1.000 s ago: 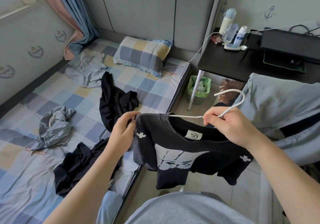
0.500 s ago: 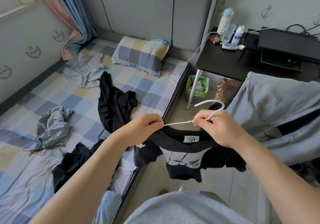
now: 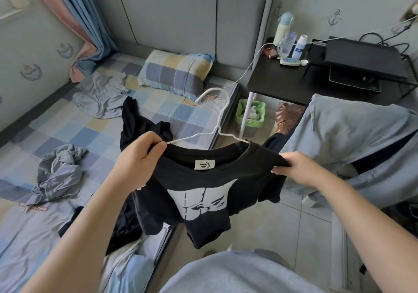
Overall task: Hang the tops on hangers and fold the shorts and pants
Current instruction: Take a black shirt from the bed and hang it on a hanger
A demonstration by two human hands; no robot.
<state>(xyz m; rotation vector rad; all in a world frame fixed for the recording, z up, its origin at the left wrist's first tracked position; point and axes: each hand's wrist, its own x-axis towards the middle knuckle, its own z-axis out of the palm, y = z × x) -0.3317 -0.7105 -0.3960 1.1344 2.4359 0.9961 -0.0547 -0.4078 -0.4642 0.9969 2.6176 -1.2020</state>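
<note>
Single head-worn wide view, forward and down, close over black top

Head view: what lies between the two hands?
The black T-shirt, neckline and white label, stretched from left hand to right hand, white hanger above; head view shows it.

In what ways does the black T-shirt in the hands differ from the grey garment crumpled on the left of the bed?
The black T-shirt bears a white print; the grey garment looks plain. The T-shirt is held spread out by the left hand and the right hand, with a white hanger entering its neck; the grey garment lies bunched on the bed, with no hand on it. Both are clothes not yet put away.
</note>
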